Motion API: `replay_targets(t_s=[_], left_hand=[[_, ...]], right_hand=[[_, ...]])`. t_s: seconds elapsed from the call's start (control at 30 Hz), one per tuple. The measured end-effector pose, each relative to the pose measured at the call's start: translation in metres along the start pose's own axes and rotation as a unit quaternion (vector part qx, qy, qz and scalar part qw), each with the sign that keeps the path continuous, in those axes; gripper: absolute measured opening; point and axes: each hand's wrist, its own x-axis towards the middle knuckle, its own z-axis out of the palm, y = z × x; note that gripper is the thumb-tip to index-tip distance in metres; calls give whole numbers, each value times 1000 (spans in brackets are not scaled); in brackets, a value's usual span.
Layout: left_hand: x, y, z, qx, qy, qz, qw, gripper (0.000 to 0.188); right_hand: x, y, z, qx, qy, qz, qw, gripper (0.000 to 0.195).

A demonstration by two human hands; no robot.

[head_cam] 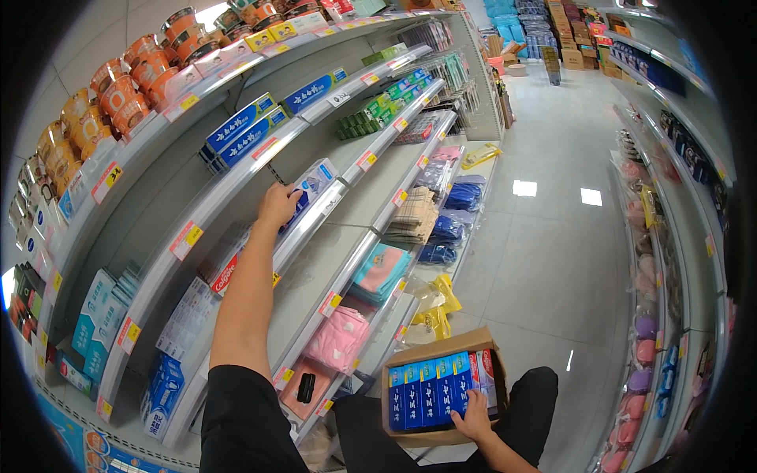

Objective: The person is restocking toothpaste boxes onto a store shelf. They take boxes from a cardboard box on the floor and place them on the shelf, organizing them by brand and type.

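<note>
My left hand point(277, 206) reaches onto a middle shelf, its fingers on a blue and white toothpaste box point(313, 183) near the shelf's front rail. Low before me, between my knees, stands an open cardboard carton point(491, 349) with several blue toothpaste boxes point(420, 390) in a row, and red and white Colgate boxes point(486, 369) at its right end. My right hand point(474, 417) rests over the boxes in the carton, fingertips on the right-hand blue one; whether it grips one I cannot tell. More Colgate boxes point(225, 275) lie on the shelf beside my left forearm.
Blue toothpaste boxes point(239, 127) and green ones point(384, 103) stand on nearby shelves. Cup tubs point(121, 97) line the top shelf. Folded pink towels point(340, 340) and a turquoise towel point(381, 272) lie below. Another shelf unit point(680, 236) borders the tiled aisle point(544, 254) on the right.
</note>
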Motion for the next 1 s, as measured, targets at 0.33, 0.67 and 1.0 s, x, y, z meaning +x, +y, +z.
replay_targets(t_s=[0.33, 0.67, 1.0], left_hand=[[-23, 35, -3, 146, 217, 46, 964, 45], [-488, 163, 218, -364, -141, -53, 919, 42], [-605, 166, 207, -289, -327, -53, 898, 66]], right_hand=[[6, -2, 5, -23, 82, 13, 996, 50], [13, -3, 15, -61, 64, 122, 989, 47], [16, -6, 19, -124, 6, 117, 985, 73]])
